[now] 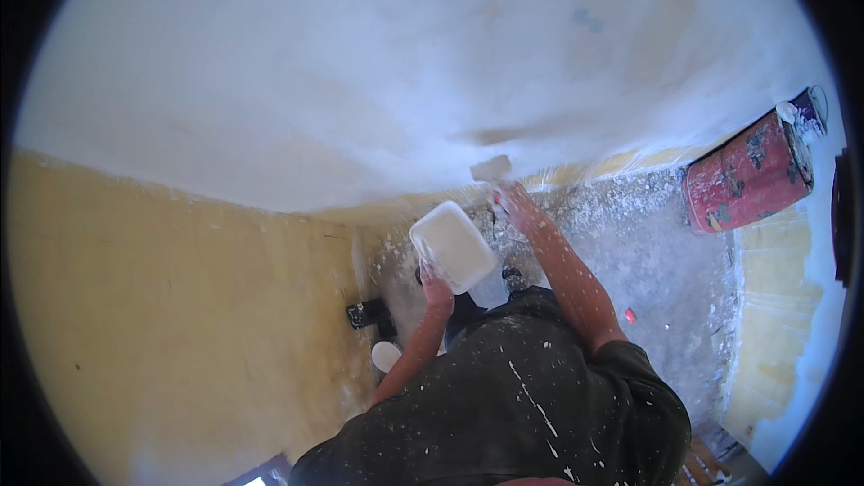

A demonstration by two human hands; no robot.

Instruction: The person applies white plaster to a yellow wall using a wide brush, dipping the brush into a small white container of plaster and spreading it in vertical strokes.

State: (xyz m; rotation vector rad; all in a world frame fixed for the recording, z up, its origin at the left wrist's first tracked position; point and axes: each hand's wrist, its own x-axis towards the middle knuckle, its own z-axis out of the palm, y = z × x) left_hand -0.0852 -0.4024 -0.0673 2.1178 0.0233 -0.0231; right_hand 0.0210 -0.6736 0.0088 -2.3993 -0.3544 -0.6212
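My left hand (437, 292) grips the near left side of a white rectangular tub (457, 250), held out in front of me with its opening facing up. White material coats its inside, but I cannot make out how much is there. To the right and a little farther off, my right hand (513, 204) is closed round the handle of a wide putty knife (491, 168). Its pale-smeared blade is up at the low part of the white-coated wall (360, 81); whether it touches is unclear. White specks cover my right forearm.
A scuffed red drum (747, 175) stands at the right, with a purple bucket (811, 113) at its end. Bare yellow wall (162, 279) rises on the left. A white round container (385, 356), a black object (364, 313) and a small red piece (630, 316) lie on the spattered floor (594, 225).
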